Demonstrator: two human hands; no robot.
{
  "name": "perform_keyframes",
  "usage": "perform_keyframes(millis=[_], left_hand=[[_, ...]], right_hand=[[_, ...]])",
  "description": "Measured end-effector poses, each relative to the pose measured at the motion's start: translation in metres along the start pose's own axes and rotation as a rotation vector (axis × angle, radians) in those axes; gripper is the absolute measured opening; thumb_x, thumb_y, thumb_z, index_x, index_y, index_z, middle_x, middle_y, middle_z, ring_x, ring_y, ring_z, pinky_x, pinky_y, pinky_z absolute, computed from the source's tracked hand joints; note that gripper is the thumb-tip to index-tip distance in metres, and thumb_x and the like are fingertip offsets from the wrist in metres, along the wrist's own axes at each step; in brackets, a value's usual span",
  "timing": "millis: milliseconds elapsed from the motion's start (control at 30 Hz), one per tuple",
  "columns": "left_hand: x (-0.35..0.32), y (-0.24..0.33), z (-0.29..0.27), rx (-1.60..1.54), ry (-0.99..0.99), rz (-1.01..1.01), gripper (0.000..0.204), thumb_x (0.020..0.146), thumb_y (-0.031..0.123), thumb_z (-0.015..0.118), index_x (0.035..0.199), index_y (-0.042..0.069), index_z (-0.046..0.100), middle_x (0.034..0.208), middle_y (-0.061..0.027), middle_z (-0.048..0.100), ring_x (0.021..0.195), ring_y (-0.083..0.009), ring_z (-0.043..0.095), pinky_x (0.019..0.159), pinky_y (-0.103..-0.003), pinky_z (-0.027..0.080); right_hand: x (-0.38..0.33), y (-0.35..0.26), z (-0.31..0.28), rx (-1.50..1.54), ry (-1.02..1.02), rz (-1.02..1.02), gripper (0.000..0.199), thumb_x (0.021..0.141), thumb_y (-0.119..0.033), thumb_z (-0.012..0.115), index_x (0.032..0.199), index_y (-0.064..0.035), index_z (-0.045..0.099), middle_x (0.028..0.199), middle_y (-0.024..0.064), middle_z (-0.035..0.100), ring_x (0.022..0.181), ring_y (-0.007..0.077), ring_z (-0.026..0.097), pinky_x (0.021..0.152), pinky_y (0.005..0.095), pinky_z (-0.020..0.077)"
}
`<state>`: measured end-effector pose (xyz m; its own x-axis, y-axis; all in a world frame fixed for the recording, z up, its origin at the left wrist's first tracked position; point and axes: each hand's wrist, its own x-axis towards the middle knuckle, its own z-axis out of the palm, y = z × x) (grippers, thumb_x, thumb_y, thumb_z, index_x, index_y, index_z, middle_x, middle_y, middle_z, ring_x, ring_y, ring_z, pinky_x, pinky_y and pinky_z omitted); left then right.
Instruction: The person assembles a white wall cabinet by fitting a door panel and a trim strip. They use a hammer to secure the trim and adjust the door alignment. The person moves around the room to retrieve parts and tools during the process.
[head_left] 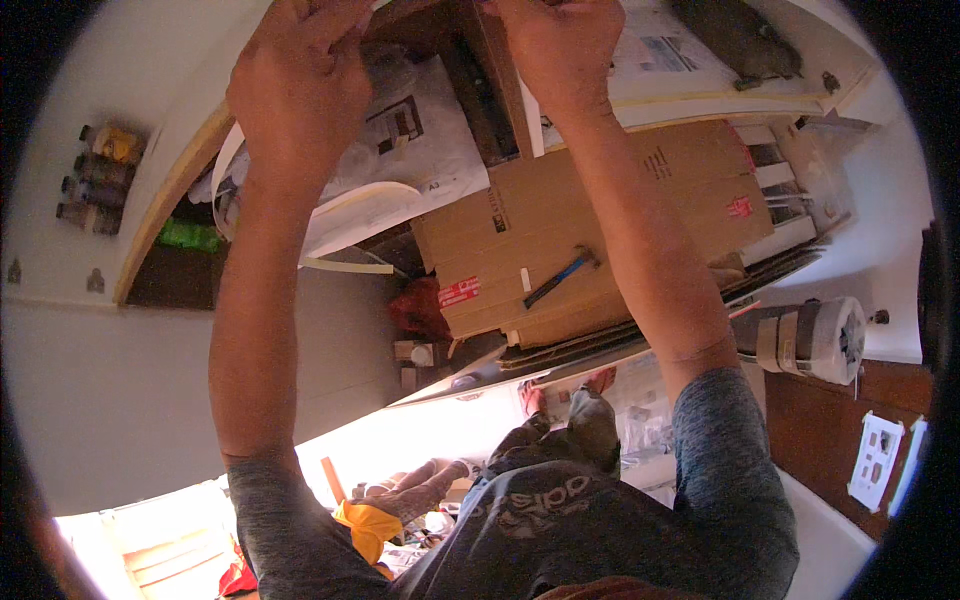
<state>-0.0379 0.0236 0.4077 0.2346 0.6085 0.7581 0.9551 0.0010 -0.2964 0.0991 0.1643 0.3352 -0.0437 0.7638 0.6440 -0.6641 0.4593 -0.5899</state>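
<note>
Both my arms are raised, and the upper picture edge cuts off my hands. My left hand [300, 90] has its fingers bent and pressed together; whatever they hold is hidden. My right hand [565, 55] also looks closed, with most of its fingers out of sight. Between and below them lies a printed sheet of plastic or paper [440, 150], nearest my left hand. A pale thin strip [350, 267] curls near my left forearm. Between my forearms, a hammer with a blue and black handle [560, 278] rests on flattened cardboard [600, 215].
A curved pale panel edge [165, 215] runs along the left, with dark bottle-like items [100, 180] beyond it. At right lies a wrapped roll [805, 340]. Taped paper sheets [876, 460] hang on a brown surface. Another person's legs [415, 490] show at lower left, beside yellow cloth [368, 530].
</note>
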Motion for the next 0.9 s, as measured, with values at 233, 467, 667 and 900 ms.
perform_keyframes(millis=[233,467,667,900], left_hand=[[0.008,0.012,0.008,-0.225,0.088,-0.092,0.02,0.091,-0.002,0.066,0.108,0.004,0.075,0.077,-0.013,0.058,0.066,-0.0231,0.058,0.061,-0.033,0.047],[0.01,0.015,0.0,-0.227,0.027,-0.101,0.028,0.087,-0.008,0.066,0.11,0.003,0.075,0.078,-0.0128,0.058,0.067,-0.0229,0.057,0.061,-0.032,0.047],[0.014,0.016,-0.009,-0.237,-0.006,-0.08,0.029,0.085,-0.009,0.066,0.109,0.004,0.076,0.077,-0.0121,0.056,0.066,-0.0234,0.056,0.059,-0.032,0.046],[0.011,0.012,0.001,-0.101,0.085,-0.04,0.019,0.091,0.004,0.066,0.106,0.009,0.077,0.075,-0.012,0.055,0.065,-0.0266,0.058,0.059,-0.036,0.047]], right_hand=[[-0.001,0.004,0.003,0.034,0.018,-0.036,0.009,0.093,-0.003,0.071,0.096,-0.0026,0.062,0.086,0.0007,0.064,0.075,0.0072,0.059,0.067,0.023,0.0497],[0.004,-0.002,0.002,0.028,0.002,0.005,0.016,0.091,-0.011,0.077,0.093,-0.0034,0.063,0.079,-0.0007,0.063,0.069,0.0079,0.058,0.061,0.0237,0.0485],[0.009,-0.021,0.011,-0.019,0.05,0.109,0.023,0.088,-0.015,0.082,0.092,-0.0012,0.064,0.076,0.0013,0.063,0.062,0.0079,0.056,0.052,0.024,0.0454],[0.01,-0.013,0.009,-0.038,0.05,0.109,0.031,0.085,-0.015,0.085,0.103,0.003,0.067,0.08,0.0043,0.067,0.063,0.0091,0.059,0.053,0.0238,0.0464]])
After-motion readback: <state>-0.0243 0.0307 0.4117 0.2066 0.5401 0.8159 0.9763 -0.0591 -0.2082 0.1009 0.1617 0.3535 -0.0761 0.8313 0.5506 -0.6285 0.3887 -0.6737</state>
